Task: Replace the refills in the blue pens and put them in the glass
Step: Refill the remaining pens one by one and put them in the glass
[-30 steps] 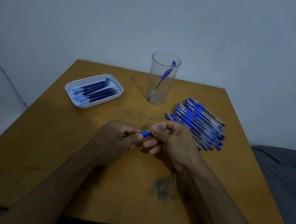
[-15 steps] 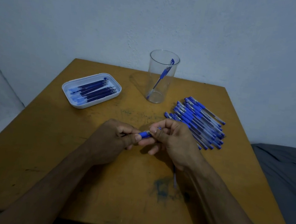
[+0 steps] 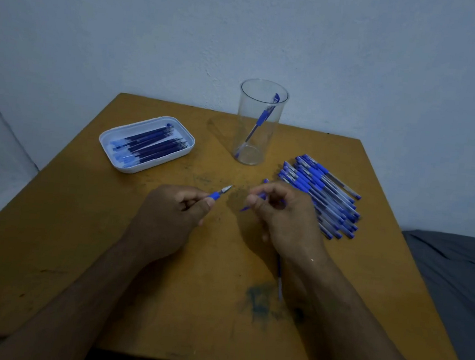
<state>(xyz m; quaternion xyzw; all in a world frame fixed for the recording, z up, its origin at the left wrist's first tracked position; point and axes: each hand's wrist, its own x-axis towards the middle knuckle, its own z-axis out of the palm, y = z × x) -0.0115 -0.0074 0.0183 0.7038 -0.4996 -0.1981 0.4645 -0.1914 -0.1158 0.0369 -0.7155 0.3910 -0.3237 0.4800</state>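
Note:
My left hand (image 3: 169,216) grips a blue pen (image 3: 218,194) by its barrel, the metal tip bare and pointing up and to the right. My right hand (image 3: 282,216) pinches a small blue pen part (image 3: 246,208), apparently the cap; most of it is hidden by the fingers. The two hands are a short gap apart over the table's middle. A clear glass (image 3: 258,150) stands at the back with one blue pen (image 3: 261,116) leaning inside. Several capped blue pens (image 3: 325,194) lie in a pile just right of my right hand.
A white tray (image 3: 116,158) of dark blue refills (image 3: 153,142) sits at the back left. A loose refill (image 3: 279,279) lies on the wooden table (image 3: 65,236) under my right wrist. Ink stains mark the front middle. A grey cloth lies to the right.
The hands were together on one pen; they have now pulled apart, the left keeping the pen with its tip bared, the right taking the small blue part away to the right.

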